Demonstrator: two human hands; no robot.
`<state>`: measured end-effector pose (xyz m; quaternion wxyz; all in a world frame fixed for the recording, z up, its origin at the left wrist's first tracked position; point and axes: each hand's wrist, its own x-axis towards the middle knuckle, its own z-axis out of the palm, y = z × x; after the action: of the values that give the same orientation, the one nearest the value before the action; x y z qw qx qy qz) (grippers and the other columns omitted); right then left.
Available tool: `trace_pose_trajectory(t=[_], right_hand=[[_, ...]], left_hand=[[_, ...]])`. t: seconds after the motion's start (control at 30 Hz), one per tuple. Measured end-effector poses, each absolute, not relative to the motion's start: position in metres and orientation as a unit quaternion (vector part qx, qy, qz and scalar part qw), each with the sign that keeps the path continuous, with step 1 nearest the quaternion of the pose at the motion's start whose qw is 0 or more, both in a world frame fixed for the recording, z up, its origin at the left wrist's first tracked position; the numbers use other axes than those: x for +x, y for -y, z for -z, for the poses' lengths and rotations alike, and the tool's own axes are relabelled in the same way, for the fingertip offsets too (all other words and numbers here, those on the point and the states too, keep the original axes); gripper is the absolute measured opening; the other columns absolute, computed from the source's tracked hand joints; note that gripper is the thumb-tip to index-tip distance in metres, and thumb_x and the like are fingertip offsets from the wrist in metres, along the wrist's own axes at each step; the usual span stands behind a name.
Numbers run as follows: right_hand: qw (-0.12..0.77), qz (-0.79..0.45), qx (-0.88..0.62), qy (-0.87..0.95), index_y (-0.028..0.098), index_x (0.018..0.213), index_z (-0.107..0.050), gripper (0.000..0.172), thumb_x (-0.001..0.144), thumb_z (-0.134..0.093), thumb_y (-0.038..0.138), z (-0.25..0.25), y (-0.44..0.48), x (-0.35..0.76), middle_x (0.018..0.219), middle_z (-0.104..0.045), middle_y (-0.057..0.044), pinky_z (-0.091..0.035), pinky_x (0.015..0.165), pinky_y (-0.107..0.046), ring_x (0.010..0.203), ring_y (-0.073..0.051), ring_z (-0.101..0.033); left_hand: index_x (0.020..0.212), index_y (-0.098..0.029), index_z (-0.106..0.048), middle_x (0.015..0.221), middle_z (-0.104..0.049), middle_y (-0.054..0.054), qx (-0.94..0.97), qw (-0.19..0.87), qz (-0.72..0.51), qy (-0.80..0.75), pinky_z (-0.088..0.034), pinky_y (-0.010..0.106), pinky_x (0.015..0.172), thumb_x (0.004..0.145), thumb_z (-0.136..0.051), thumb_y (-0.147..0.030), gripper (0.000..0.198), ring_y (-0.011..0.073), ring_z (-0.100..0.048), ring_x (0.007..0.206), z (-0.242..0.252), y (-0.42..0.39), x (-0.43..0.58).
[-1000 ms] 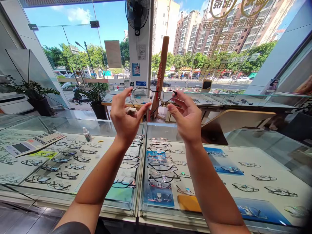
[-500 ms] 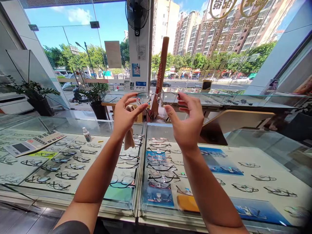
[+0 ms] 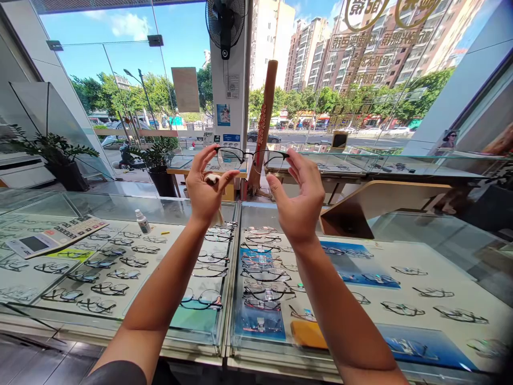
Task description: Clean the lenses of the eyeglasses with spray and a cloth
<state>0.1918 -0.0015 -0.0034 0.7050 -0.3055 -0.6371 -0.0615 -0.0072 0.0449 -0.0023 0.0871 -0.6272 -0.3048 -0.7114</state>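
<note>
A pair of eyeglasses (image 3: 249, 155) with a dark upper rim is held up between my two hands, above the glass display counter. My left hand (image 3: 203, 187) pinches its left end and also has a light cloth (image 3: 217, 218) tucked in the palm, mostly hidden behind the hand. At the opposite end, my right hand (image 3: 300, 195) grips the frame with the fingers, the thumb standing below the lens. Both lenses face me, and the street shows through them.
The glass display counter (image 3: 236, 353) holds rows of eyeglasses. On its top left lie a calculator (image 3: 60, 235) and a small white bottle (image 3: 142, 221). A wooden-edged stand (image 3: 393, 190) is at right. Beyond are a wooden post (image 3: 267, 107) and potted plants (image 3: 160, 166).
The eyeglasses have tilted, so the dark upper rim now shows clearly. My right hand has shifted slightly left, and less of the cloth hangs in view.
</note>
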Motion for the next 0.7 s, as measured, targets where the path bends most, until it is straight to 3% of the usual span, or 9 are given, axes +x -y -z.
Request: trace_pose_trajectory(t=[0.2, 0.3, 0.43, 0.57, 0.7], right_hand=[[0.716, -0.064, -0.284, 0.635, 0.028, 0.158, -0.061, 0.06, 0.101, -0.067, 0.042, 0.007, -0.014, 0.193, 0.158, -0.065, -0.01, -0.053, 0.126, -0.054, 0.148, -0.03, -0.064], [0.731, -0.166, -0.267, 0.605, 0.027, 0.152, -0.068, 0.057, 0.099, -0.069, 0.047, 0.008, -0.026, 0.196, 0.154, -0.071, -0.009, -0.055, 0.125, -0.053, 0.145, -0.031, -0.067], [0.76, -0.252, -0.248, 0.546, 0.03, 0.137, -0.078, 0.047, 0.094, -0.075, 0.048, 0.006, -0.029, 0.197, 0.142, -0.079, -0.005, -0.056, 0.123, -0.055, 0.139, -0.03, -0.072], [0.789, -0.224, -0.234, 0.523, 0.03, 0.124, -0.083, 0.033, 0.095, -0.076, 0.046, 0.002, -0.017, 0.197, 0.133, -0.083, -0.004, -0.057, 0.121, -0.053, 0.131, -0.028, -0.076], [0.82, -0.167, -0.197, 0.512, 0.029, 0.113, -0.085, 0.022, 0.096, -0.079, 0.041, -0.003, -0.001, 0.195, 0.12, -0.084, -0.004, -0.06, 0.114, -0.051, 0.119, -0.026, -0.08]], left_hand=[[0.144, -0.027, -0.061, 0.144, -0.066, 0.012, -0.611, 0.154, 0.729, 0.269, -0.064, 0.031, 0.078, 0.09, -0.083, -0.064, 0.068, 0.0302, -0.069, 0.132, 0.004, -0.044, -0.008], [0.147, -0.029, -0.059, 0.146, -0.065, 0.012, -0.617, 0.194, 0.719, 0.253, -0.064, 0.03, 0.077, 0.092, -0.083, -0.058, 0.067, 0.0283, -0.071, 0.127, 0.005, -0.038, -0.006], [0.156, -0.032, -0.052, 0.153, -0.06, 0.012, -0.636, 0.215, 0.699, 0.245, -0.066, 0.034, 0.085, 0.094, -0.082, -0.055, 0.072, 0.0318, -0.067, 0.136, 0.006, -0.037, -0.006], [0.158, -0.035, -0.047, 0.157, -0.057, 0.012, -0.646, 0.181, 0.714, 0.202, -0.066, 0.031, 0.078, 0.097, -0.078, -0.056, 0.072, 0.0318, -0.068, 0.136, 0.006, -0.045, -0.007], [0.16, -0.04, -0.042, 0.161, -0.055, 0.012, -0.662, 0.162, 0.718, 0.142, -0.066, 0.032, 0.079, 0.096, -0.075, -0.066, 0.077, 0.0378, -0.056, 0.153, 0.004, -0.047, -0.007]])
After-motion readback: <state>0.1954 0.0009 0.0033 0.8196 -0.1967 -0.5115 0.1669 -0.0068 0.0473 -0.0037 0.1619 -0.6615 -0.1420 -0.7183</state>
